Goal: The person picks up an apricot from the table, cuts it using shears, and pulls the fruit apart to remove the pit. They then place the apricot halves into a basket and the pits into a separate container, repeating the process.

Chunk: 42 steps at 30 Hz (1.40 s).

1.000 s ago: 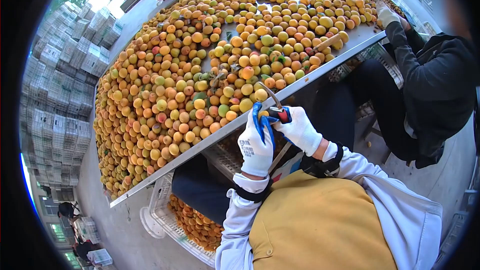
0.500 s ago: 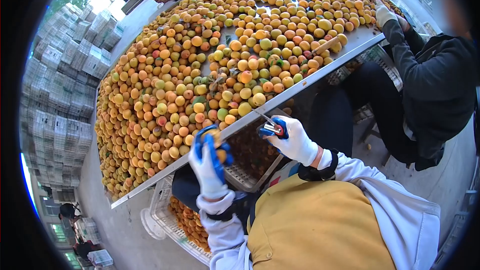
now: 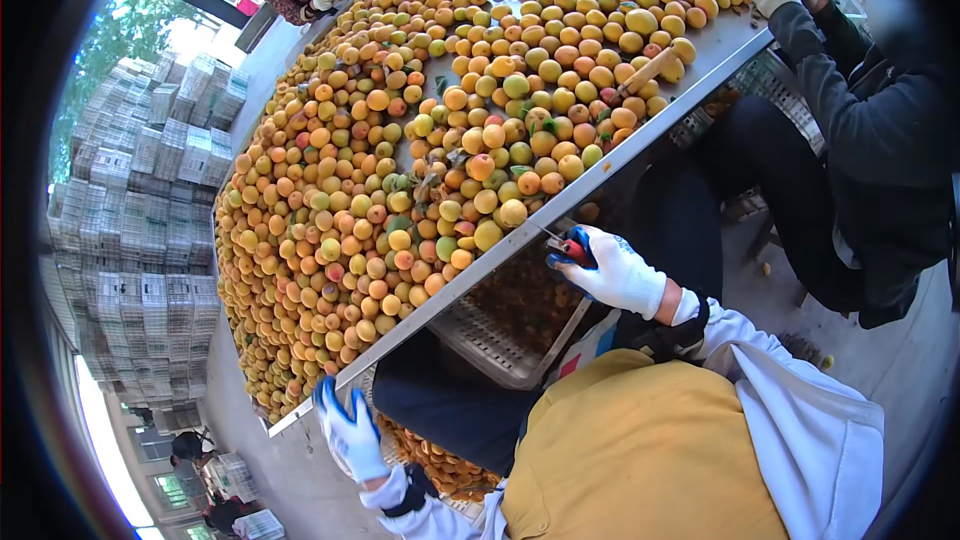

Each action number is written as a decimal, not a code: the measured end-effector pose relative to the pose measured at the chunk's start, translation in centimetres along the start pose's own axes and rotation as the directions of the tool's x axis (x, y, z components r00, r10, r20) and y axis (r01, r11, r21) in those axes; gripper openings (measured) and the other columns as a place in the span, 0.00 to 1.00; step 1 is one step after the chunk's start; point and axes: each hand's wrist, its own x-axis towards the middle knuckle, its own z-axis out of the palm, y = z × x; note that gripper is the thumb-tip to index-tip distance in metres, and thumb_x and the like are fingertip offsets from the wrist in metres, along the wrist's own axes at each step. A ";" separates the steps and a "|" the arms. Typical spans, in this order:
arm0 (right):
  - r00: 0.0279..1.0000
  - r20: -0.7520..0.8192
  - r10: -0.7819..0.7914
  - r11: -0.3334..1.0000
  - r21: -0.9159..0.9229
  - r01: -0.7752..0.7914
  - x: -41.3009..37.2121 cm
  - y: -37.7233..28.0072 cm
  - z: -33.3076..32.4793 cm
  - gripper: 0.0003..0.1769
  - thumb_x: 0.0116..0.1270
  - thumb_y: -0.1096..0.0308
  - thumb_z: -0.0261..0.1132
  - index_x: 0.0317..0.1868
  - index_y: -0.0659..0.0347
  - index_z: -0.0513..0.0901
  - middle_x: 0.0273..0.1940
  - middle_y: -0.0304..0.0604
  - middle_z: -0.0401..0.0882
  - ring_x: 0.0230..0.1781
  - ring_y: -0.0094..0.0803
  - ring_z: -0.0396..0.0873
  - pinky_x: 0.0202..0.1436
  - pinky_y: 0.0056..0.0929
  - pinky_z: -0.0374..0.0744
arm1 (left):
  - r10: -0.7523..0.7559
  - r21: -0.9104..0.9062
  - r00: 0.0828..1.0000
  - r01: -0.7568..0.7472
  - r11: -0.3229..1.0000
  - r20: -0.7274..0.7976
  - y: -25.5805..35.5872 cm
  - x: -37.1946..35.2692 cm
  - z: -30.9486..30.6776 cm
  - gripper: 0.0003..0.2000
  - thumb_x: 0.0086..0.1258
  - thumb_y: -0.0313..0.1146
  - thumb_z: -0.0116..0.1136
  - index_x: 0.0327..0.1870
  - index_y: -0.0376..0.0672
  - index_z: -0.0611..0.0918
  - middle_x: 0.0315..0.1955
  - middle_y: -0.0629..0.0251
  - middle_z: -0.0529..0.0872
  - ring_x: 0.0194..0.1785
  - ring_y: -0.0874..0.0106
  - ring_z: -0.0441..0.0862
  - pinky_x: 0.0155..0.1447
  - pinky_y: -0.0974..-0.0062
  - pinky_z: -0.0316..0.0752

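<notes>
Apricots (image 3: 480,168) crowd the table (image 3: 558,204); left hand (image 3: 354,440), fingers spread, looks empty, seemingly between fruits. Right hand (image 3: 622,270) grips a small, indistinct knife (image 3: 576,250). Taking another fruit calls for reaching tableward.

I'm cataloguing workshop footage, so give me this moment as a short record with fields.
Left hand: gloved, fingers spread, nothing visible in it
Right hand: gloved, closed around a red-handled tool
Table: mostly covered by whole yellow-orange fruit
Below table edge: orange fruit pieces
Right side: co-worker in dark clothes
Left background: stacked crates
</notes>
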 end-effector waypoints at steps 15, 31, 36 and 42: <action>0.994 -0.008 -0.113 0.994 0.003 0.113 -2.7 -1.5 -5.4 0.09 0.71 0.68 0.65 0.44 0.66 0.78 0.38 0.59 0.79 0.41 0.61 0.79 0.43 0.43 0.78 | 0.373 0.107 0.819 -0.459 0.882 0.436 27.8 17.8 16.8 0.26 0.68 0.52 0.62 0.59 0.42 0.76 0.51 0.53 0.84 0.51 0.56 0.85 0.54 0.59 0.80; 0.938 0.066 -0.340 0.940 0.011 0.340 -1.9 -4.1 -3.4 0.09 0.66 0.71 0.69 0.43 0.65 0.79 0.33 0.58 0.79 0.34 0.59 0.79 0.36 0.41 0.77 | 0.541 -0.954 0.791 0.292 0.073 0.284 24.9 7.9 5.7 0.27 0.67 0.20 0.63 0.68 0.33 0.73 0.56 0.59 0.83 0.59 0.71 0.80 0.63 0.72 0.77; 0.931 0.104 -0.349 0.933 -0.051 0.356 -2.7 -4.8 -3.6 0.09 0.65 0.71 0.70 0.42 0.64 0.79 0.32 0.57 0.79 0.33 0.58 0.79 0.35 0.41 0.77 | 0.598 -0.925 0.760 0.371 -0.080 0.254 23.9 7.1 5.0 0.25 0.67 0.23 0.63 0.66 0.31 0.73 0.57 0.53 0.83 0.60 0.66 0.81 0.67 0.70 0.74; 0.928 0.165 -0.333 0.935 -0.065 0.347 -3.5 -5.4 -4.1 0.07 0.64 0.76 0.68 0.41 0.65 0.79 0.30 0.54 0.78 0.31 0.57 0.77 0.35 0.39 0.76 | 0.625 -0.974 0.767 0.221 -0.049 0.143 23.6 6.3 4.7 0.25 0.72 0.36 0.63 0.63 0.27 0.76 0.55 0.47 0.84 0.60 0.59 0.83 0.69 0.63 0.72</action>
